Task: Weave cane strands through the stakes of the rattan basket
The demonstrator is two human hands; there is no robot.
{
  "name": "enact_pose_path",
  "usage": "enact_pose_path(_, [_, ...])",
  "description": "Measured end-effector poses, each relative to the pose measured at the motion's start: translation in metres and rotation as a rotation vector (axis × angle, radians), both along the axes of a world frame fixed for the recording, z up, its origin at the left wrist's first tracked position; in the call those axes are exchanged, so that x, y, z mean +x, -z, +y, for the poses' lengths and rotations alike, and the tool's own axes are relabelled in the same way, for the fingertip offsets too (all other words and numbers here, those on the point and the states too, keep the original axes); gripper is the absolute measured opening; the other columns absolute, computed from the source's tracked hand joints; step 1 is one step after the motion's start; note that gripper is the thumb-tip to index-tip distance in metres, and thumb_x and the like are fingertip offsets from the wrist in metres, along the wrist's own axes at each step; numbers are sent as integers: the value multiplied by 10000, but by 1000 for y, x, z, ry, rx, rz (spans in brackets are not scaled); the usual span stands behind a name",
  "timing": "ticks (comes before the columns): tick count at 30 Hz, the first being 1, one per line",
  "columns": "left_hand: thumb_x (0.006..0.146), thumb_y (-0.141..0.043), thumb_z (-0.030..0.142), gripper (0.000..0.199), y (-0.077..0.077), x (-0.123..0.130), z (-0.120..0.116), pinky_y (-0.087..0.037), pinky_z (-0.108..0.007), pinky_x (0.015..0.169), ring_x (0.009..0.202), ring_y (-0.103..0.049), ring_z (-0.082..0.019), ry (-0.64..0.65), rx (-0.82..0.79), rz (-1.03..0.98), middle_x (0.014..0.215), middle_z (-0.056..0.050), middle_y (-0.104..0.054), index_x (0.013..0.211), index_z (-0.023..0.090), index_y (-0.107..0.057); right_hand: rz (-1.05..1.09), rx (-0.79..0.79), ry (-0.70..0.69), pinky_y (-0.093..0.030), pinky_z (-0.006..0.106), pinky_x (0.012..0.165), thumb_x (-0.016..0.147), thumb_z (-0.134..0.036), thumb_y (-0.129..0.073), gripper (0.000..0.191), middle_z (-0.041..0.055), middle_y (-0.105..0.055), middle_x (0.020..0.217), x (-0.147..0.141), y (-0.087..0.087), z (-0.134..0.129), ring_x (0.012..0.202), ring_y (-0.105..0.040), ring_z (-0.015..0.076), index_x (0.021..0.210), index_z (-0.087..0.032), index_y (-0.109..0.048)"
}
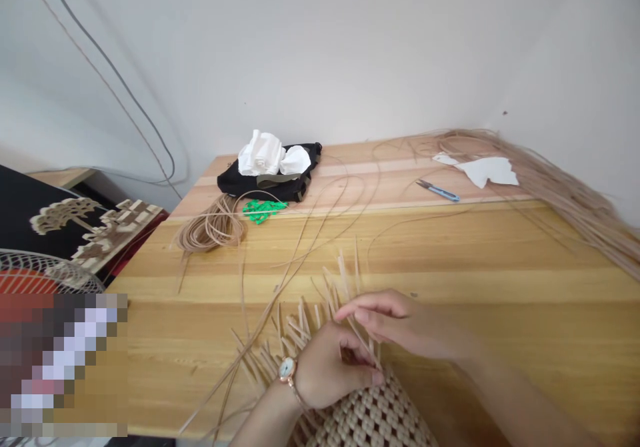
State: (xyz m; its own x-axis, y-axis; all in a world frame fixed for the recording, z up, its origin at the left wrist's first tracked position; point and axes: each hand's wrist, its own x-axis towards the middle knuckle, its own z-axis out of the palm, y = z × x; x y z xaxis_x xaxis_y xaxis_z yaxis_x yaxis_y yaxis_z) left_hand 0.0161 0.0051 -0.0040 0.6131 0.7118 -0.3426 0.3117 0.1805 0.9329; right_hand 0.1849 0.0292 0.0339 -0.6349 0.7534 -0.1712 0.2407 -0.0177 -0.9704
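A woven tan piece (375, 413) with an openwork pattern lies at the bottom centre, and cut strand ends (300, 320) stick up along its far side. My left hand (333, 363), with a watch on its wrist, pinches the edge of the weave, thumb on top. Just to the right, my right hand (395, 317) has its fingers around a thin upright strand at that same edge; its outline is slightly blurred. Long loose strands (280, 287) run across the table left of the hands.
A black bag (235, 177) with white tissue (263, 153) stands at the back. Near it lie coiled strands (210, 227) and green clips (263, 210). Blue snips (440, 190), white paper (487, 170) and a strand bundle (565, 200) are right. A fan (45, 273) stands left.
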Motion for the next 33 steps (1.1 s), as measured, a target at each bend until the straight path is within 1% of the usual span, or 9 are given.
enact_pose_path(2, [660,-645,341,232,0,0,0,-379,-209,553,557,-472,-102,10,2,-17,570,-2,-549,611,116,-631,-4,61,13,-409,207,650,869,-339,-411,306,16,-632,812,-5,-3,2,744,-557,121,967,-180,-653])
enact_pose_path(4, [727,-564,400,322,-1,0,1,-367,-210,550,538,-435,-92,4,5,-53,540,11,-493,588,111,-599,-13,79,-1,-425,220,656,854,-340,-436,291,34,-645,866,-9,-5,3,773,-571,141,944,-168,-653])
enact_pose_path(6, [773,-486,412,362,-2,0,1,-379,-220,584,561,-441,-99,-36,1,-88,558,8,-476,591,112,-575,-44,86,-22,-426,226,617,843,-344,-454,283,41,-640,825,-13,-6,2,708,-565,135,926,-154,-646])
enact_pose_path(9, [731,-524,335,237,-2,2,1,-394,-232,639,635,-474,-121,-127,-14,-118,623,0,-500,636,122,-561,-58,122,-43,-406,224,611,835,-345,-467,261,22,-600,749,-14,-5,1,657,-528,114,824,-145,-634])
enact_pose_path(14, [692,-500,302,286,-4,3,3,-277,-205,487,479,-337,-75,-154,-63,21,457,40,-384,469,123,-494,-49,225,-34,-356,218,584,751,-487,-539,341,-21,-504,662,1,7,2,634,-465,107,689,-152,-555])
enact_pose_path(19, [693,-484,261,364,-5,2,3,-139,-224,424,438,-193,-55,-131,-8,80,421,66,-191,391,160,-309,-183,61,-41,-334,193,503,656,-414,-671,294,-30,-521,628,13,18,0,584,-467,99,752,-153,-574])
enact_pose_path(22, [711,-474,242,362,-3,1,3,-137,-230,423,436,-194,-55,-119,14,81,430,65,-188,399,159,-310,-173,38,-16,-327,186,493,636,-369,-694,279,-40,-497,625,14,19,-1,577,-449,88,762,-153,-571])
enact_pose_path(26, [721,-490,254,359,-2,0,0,-160,-227,425,437,-220,-56,-114,6,61,429,62,-216,409,154,-341,-183,65,-75,-327,190,517,613,-286,-716,291,-38,-521,681,21,20,-1,606,-453,88,839,-166,-579])
enact_pose_path(33, [731,-511,300,416,-10,2,-4,-145,-229,418,429,-194,-52,-125,-12,11,427,65,-188,400,161,-300,76,-153,-61,-355,193,578,687,-198,-673,352,-30,-531,721,39,18,5,623,-460,69,988,-169,-493])
